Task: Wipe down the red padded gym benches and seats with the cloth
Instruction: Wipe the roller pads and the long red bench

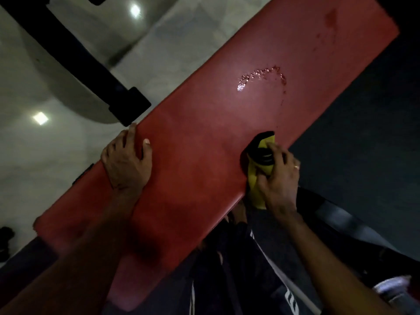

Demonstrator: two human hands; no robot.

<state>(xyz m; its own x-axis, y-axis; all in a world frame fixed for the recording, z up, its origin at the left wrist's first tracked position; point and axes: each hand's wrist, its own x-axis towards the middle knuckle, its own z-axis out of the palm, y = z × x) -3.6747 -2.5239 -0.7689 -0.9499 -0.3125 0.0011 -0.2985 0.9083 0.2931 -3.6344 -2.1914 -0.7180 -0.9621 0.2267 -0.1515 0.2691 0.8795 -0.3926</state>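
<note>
Right now, in the head view, a long red padded bench runs slantwise across the picture, and the person leans over it. The left hand rests on the far edge of the bench, fingers curled over the side and thumb on top, holding it steady. The right hand holds a yellow and black cloth bunched up in its fingers, pressed on the near edge of the bench. A shiny curl of wet drops sits on the red pad, farther up from the cloth and apart from it. Some small dark spots show near the far end too. The step looks like wiping up that wet patch. To do it well, I think the cloth should slide up flat through the drops in long strokes, with the left hand keeping hold. A bunched cloth may just smear the wet, so spreading it out would help.
</note>
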